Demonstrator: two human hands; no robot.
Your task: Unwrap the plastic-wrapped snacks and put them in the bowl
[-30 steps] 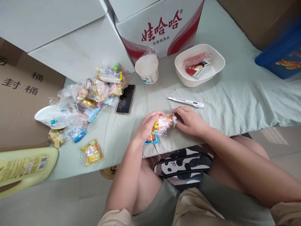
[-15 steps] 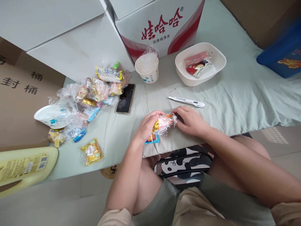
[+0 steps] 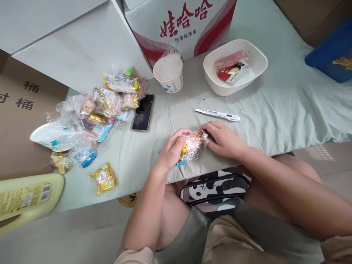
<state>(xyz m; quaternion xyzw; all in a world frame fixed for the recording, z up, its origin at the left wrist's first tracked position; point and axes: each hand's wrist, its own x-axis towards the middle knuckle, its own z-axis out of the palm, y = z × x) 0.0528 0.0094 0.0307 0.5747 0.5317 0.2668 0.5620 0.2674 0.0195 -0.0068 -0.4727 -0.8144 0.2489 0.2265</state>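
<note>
My left hand (image 3: 171,150) and my right hand (image 3: 223,139) both grip a snack packet wrapped in clear film (image 3: 192,143) near the front edge of the green-sheeted surface (image 3: 275,106). The left hand curls over its left end, the right hand pinches its right end. A bit of blue wrapper (image 3: 180,163) shows under the left hand. A white utility knife (image 3: 217,115) lies just beyond the hands.
A heap of wrapped snacks (image 3: 101,106) and a paper bowl (image 3: 48,135) lie at left, with a phone (image 3: 142,112), a paper cup (image 3: 168,74), and a white bowl (image 3: 235,71) holding packets. A yellow snack (image 3: 103,178), a yellow bottle (image 3: 27,198) and boxes (image 3: 181,25) surround. A panda bag (image 3: 214,185) rests on my lap.
The view has shifted slightly, so everything sits a little lower-left or higher in the picture. Both hands keep their hold on the wrapped packet; little else moved.
</note>
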